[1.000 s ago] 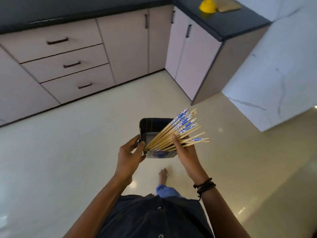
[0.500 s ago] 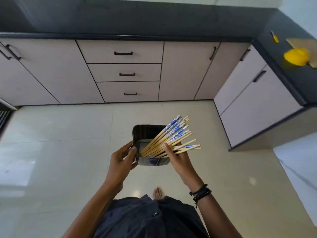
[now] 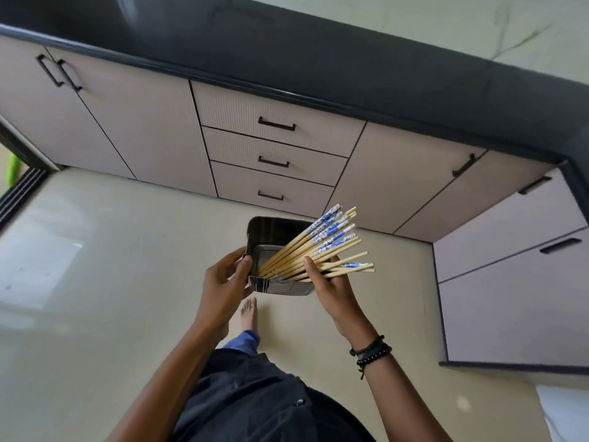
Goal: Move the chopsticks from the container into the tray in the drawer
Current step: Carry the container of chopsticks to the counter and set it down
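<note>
Chopsticks point(image 3: 314, 250): a loose bundle of pale wooden sticks, some with blue-and-white patterned tops, fanned up and to the right out of the container, lower ends resting in its bottom corner. Judged light, stiff and smooth; loose sticks likely to slide over one another and spill if tipped. Best taken as a gathered bunch around the bare middle of the shafts, all fingers closed round, not by the splayed tops.

Container point(image 3: 271, 231): dark, square, open-topped box with a metallic base, held in mid-air above the floor, tilted toward the wearer.

Left hand point(image 3: 223, 282): clamped on the container's left wall, thumb over the rim, fingers underneath.

Right hand point(image 3: 331, 285): supports the container's right side, thumb pressed against the fanned sticks, fingers behind them; closed on both.

Drawers point(image 3: 274, 154): a stack of three with dark bar handles, under a dark countertop point(image 3: 318, 59), all shut. Tray not visible; which drawer holds it cannot be told.

Floor point(image 3: 95, 282): pale, glossy tile; one bare foot point(image 3: 249, 314) below the container.
</note>
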